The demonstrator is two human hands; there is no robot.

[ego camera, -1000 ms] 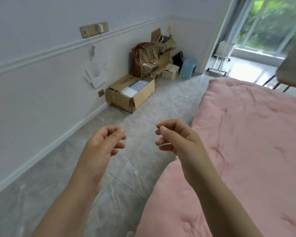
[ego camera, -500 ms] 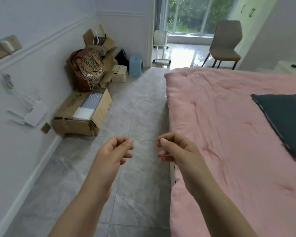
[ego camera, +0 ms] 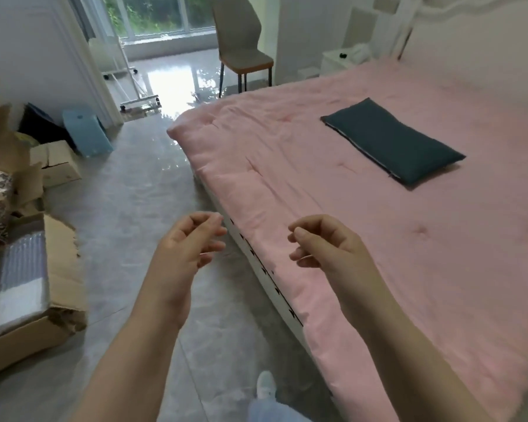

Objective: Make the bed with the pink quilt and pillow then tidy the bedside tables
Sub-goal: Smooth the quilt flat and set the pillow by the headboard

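The pink quilt (ego camera: 363,239) lies spread flat over the bed on the right, its edge hanging over the near side. On it, toward the head of the bed, rests a dark teal pillow (ego camera: 390,141). My left hand (ego camera: 186,248) hovers over the floor just beside the bed edge, its thumb and forefinger pinched with nothing visible in them. My right hand (ego camera: 329,248) is held above the quilt's near edge, fingers curled in, also holding nothing. A white bedside table (ego camera: 338,60) stands at the far side with a small dark object on top.
Open cardboard boxes (ego camera: 58,284) and bags line the left wall, and a blue stool (ego camera: 86,132) lies tipped beyond them. A grey chair (ego camera: 241,47) stands by the window past the bed's foot. The white headboard (ego camera: 469,50) is at the upper right. Grey tile floor runs between boxes and bed.
My view has swung right from the wall and boxes onto the bed, bringing the pillow, headboard and bedside table into sight. Both hands keep their curled pose and have moved slightly apart.
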